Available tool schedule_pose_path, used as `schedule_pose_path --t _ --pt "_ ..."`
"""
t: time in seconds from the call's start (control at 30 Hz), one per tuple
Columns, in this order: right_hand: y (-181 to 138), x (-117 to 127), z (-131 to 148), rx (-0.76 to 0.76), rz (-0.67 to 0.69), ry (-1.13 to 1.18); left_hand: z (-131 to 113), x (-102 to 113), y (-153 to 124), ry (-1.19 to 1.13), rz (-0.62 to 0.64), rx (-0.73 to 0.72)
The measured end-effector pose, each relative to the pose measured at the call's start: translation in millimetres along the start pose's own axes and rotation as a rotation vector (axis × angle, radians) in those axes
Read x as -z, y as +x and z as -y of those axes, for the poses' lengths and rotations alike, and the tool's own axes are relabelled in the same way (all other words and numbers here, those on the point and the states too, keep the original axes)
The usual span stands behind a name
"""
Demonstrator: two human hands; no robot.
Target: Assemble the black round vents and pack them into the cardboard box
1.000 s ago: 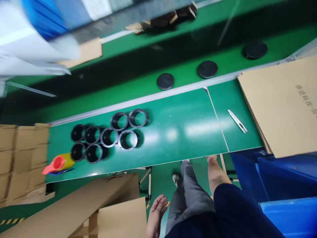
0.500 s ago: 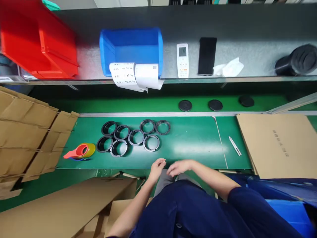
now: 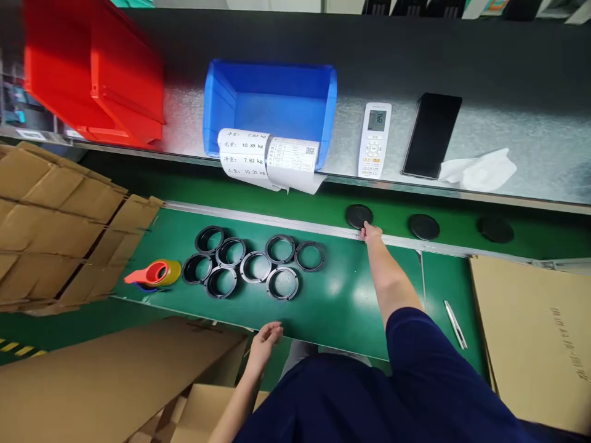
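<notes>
Disc lies flat — right hand touching it.

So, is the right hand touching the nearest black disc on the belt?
Touching. In the head view the fingertips of the right hand meet the near edge of the black disc, with no green belt showing between them.

right arm outstretched, left hand low, hands open
</notes>
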State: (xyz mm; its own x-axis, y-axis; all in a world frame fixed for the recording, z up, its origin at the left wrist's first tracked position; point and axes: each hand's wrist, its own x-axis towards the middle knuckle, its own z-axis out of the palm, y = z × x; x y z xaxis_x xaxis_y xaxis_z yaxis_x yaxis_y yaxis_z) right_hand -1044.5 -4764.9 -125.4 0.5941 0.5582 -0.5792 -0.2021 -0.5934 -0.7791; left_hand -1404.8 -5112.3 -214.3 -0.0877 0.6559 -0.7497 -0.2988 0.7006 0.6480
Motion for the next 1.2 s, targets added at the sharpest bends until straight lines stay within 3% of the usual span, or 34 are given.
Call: schedule_pose_path --t 0.13,0.27,0.33,0.43,0.5,0.57,0.7,0.87,0.97,1.2 --pt "-14 9 8 0.075 0.1 0.016 -6 -27 -22 -0.019 -0.03 0.009" --pt "-58 48 5 0.13 0.361 -0.005 -52 -79 -27 -0.068 0.096 -0.081" --pt "-87 74 -1 0.175 0.57 -0.052 -85 -109 -28 -0.209 0.234 -0.111" --pt "-127 108 -16 0.287 0.882 -0.164 -128 -152 -32 -0.493 0.54 -0.069" --pt "-147 124 -27 0.331 0.984 -0.248 -146 -174 -38 -0.593 0.712 -0.011" --pt "-160 133 -38 0.355 1.019 -0.315 -154 -188 -47 -0.629 0.802 0.033" --pt "-179 139 -51 0.52 0.95 -0.373 -157 -189 -68 -0.666 0.812 0.042" --pt "-213 139 -50 1.231 0.629 -0.406 -152 -163 -85 -0.696 0.82 0.025" --pt "-227 132 -54 1.473 0.674 -0.552 -145 -148 -94 -0.715 0.842 0.07" --pt "-229 115 -73 1.643 0.797 -0.729 -129 -126 -113 -0.742 0.773 0.031"
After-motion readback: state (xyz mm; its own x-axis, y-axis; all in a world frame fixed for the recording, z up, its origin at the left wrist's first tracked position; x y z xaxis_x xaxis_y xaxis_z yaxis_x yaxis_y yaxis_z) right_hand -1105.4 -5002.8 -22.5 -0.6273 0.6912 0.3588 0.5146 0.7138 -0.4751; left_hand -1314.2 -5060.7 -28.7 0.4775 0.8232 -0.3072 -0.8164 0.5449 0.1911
